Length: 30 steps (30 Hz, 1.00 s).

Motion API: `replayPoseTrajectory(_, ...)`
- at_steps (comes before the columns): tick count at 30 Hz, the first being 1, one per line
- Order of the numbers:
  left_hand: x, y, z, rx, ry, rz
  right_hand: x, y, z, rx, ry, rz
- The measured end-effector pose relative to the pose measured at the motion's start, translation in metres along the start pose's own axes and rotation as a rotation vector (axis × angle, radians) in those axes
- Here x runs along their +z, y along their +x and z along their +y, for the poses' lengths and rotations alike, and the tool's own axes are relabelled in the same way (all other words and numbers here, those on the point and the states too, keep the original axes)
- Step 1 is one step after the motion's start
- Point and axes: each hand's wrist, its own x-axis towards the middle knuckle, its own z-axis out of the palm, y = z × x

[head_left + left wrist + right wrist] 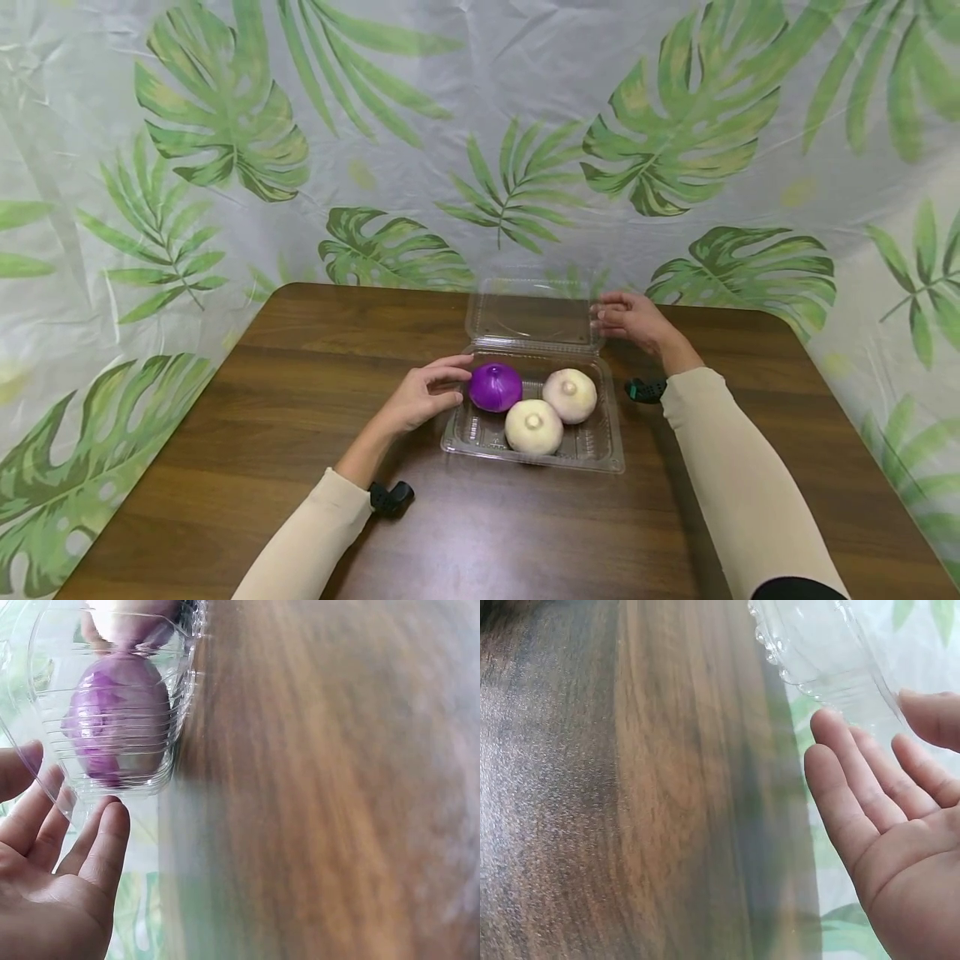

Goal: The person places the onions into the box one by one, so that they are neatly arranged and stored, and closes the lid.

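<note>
A clear plastic clamshell box lies open on the table, its lid tipped back on the far side. Inside sit a purple onion at the left and two pale, round onion-like bulbs, one at the right and one nearer the front. My left hand is at the box's left rim beside the purple onion, fingers loosely spread. In the left wrist view its fingertips are right at the clear wall. Extended fingers of my right hand meet the lid's right edge, thumb at the rim.
The box stands on a brown wooden table, toward its back edge. Behind it hangs a pale sheet with green leaf prints. Each wrist wears a black strap camera, the left one near the tabletop.
</note>
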Motion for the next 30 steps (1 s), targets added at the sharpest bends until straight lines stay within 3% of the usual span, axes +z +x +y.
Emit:
replayPoseTrajectory(20,0.001,-0.003,0.001,-0.006,-0.014,0.007,0.011,-0.007,-0.014,-0.108,-0.157,0.152)
replayPoseTrajectory(30,0.002,-0.002,0.002,0.0,-0.005,-0.001,0.011,-0.011,-0.015,-0.145,-0.236,0.18)
